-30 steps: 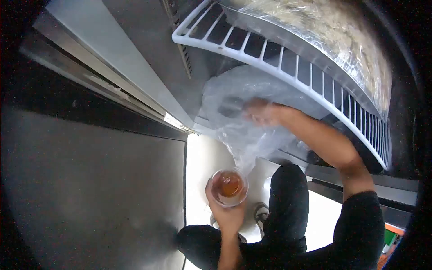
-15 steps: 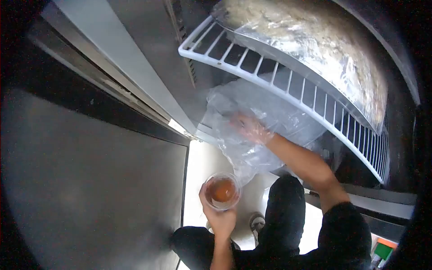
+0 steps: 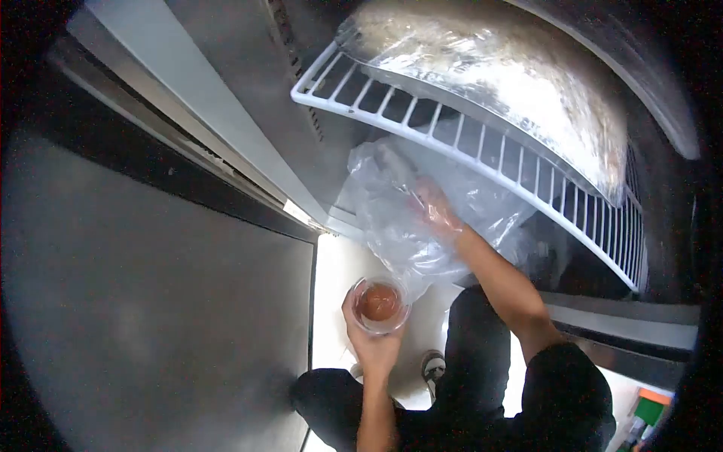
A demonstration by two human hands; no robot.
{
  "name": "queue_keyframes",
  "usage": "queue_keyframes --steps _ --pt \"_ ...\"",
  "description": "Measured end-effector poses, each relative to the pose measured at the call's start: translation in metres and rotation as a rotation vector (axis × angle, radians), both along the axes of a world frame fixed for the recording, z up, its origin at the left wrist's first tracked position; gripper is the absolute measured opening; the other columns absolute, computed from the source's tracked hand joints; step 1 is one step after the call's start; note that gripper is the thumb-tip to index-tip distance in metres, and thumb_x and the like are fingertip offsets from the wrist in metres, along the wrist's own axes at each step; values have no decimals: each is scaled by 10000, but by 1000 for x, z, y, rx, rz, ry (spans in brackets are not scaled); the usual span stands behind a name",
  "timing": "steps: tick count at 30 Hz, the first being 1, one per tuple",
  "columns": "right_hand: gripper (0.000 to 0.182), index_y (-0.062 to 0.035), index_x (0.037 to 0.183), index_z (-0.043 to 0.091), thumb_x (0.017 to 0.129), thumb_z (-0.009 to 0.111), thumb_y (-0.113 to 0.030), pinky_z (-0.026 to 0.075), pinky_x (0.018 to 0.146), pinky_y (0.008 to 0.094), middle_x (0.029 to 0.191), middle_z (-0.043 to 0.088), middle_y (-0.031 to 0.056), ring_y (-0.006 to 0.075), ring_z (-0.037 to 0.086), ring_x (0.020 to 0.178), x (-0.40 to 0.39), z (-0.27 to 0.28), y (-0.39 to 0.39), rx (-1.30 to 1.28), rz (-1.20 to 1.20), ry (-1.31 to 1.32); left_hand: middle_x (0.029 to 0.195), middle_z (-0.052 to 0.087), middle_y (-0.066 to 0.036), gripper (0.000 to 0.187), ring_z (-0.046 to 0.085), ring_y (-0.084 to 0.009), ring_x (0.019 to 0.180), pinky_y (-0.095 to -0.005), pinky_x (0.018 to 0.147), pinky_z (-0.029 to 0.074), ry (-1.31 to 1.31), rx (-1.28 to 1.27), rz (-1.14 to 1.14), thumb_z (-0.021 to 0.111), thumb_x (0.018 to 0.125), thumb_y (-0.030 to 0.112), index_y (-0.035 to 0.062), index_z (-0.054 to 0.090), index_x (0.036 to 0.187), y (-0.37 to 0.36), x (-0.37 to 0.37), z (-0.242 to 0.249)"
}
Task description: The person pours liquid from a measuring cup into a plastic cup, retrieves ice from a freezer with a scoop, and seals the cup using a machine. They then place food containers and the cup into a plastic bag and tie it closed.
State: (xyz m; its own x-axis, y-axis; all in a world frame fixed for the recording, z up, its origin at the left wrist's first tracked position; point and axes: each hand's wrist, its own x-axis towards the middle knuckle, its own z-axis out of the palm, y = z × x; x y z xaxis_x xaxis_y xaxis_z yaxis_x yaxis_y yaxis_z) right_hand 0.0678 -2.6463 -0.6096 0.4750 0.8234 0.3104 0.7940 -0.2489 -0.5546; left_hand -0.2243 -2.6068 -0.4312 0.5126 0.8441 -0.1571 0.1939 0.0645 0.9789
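Observation:
A clear plastic cup (image 3: 404, 301) with something reddish-brown inside is held from below by my left hand (image 3: 374, 350), its fingers wrapped round the side. My right hand (image 3: 435, 207) reaches under the wire shelf into the folds of a large clear plastic bag (image 3: 407, 241). Its fingers are bent against the plastic and partly blurred by it. Thin clear film, possibly a glove, shows around that wrist. Beyond the fingers a pale grey, elongated shape shows in the bag; I cannot make out what it is.
Above the bag is a white wire shelf (image 3: 422, 137) carrying a tray wrapped in clear film (image 3: 520, 83). A steel fridge door (image 3: 166, 301) stands at the left. My knees are close below the fridge opening. A green and orange object (image 3: 649, 407) is at lower right.
My right hand has moved slightly right within the bag, and the bag's folds have shifted. The cup has moved a little right and up. The shelf appears slightly higher and further left.

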Motion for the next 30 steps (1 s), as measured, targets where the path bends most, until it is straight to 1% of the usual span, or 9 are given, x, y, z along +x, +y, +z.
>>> queue_keyframes --steps 1,3,7,9,13,14,22,26,30 --pt "496 -142 1407 423 964 513 -347 427 989 432 1327 479 111 272 480 1209 -9 28 -9 -13 -15 0 1295 475 -137 826 480 -255 1197 -382 1031 392 -34 16 -32 835 633 24 4 386 1326 0 0 2" --pt "479 -79 1337 460 962 495 -376 472 932 410 1316 477 139 268 478 1199 -29 108 -17 -69 -545 1185 1299 473 -141 831 470 -255 1208 -386 1026 397 -115 -25 -46 829 640 27 7 378 1338 -2 2 1" --pt "387 -21 1144 563 943 489 -344 509 805 390 1119 588 173 252 581 1021 -8 110 -85 140 -540 1222 1296 473 -142 825 465 -260 1216 -390 1034 388 -176 -57 -70 829 637 22 9 383 1331 -7 4 3" --pt "358 1 969 607 919 475 -327 496 695 386 829 622 168 245 615 765 9 135 -120 -265 -451 830 1297 472 -144 812 465 -265 1218 -393 1049 374 -171 59 -108 823 642 11 10 383 1324 -8 10 9" --pt "409 19 850 595 889 458 -364 476 673 413 699 598 166 270 600 662 -30 200 -131 -319 -670 518 1300 470 -141 811 461 -265 1221 -394 1056 367 -163 42 -114 818 647 -5 15 374 1325 -6 14 1" --pt "279 30 1031 501 893 424 -200 383 443 292 629 536 75 125 480 469 -29 191 -145 -237 -619 567 1301 470 -140 821 458 -264 1224 -394 1055 369 -194 45 -114 819 646 -7 17 366 1330 -6 17 -2" --pt "287 18 1064 508 850 415 -149 415 502 317 601 526 56 147 521 521 -104 272 -166 -305 -231 495 1274 489 -134 808 490 -249 1184 -363 1016 398 -228 96 -130 838 653 11 12 387 1324 -17 28 -10" --pt "352 56 997 590 852 464 -240 465 794 523 829 615 306 473 616 842 -122 318 -129 -664 -128 369 1269 493 -126 797 500 -248 1182 -367 1021 402 -231 85 -157 807 629 -31 17 413 1320 -20 31 -15" --pt "342 41 901 656 863 493 -257 517 772 510 753 644 271 451 648 787 -142 329 -107 -872 -142 72 1258 506 -129 802 514 -254 1175 -370 1020 412 -206 116 -183 763 609 -72 15 415 1326 -21 26 -32"
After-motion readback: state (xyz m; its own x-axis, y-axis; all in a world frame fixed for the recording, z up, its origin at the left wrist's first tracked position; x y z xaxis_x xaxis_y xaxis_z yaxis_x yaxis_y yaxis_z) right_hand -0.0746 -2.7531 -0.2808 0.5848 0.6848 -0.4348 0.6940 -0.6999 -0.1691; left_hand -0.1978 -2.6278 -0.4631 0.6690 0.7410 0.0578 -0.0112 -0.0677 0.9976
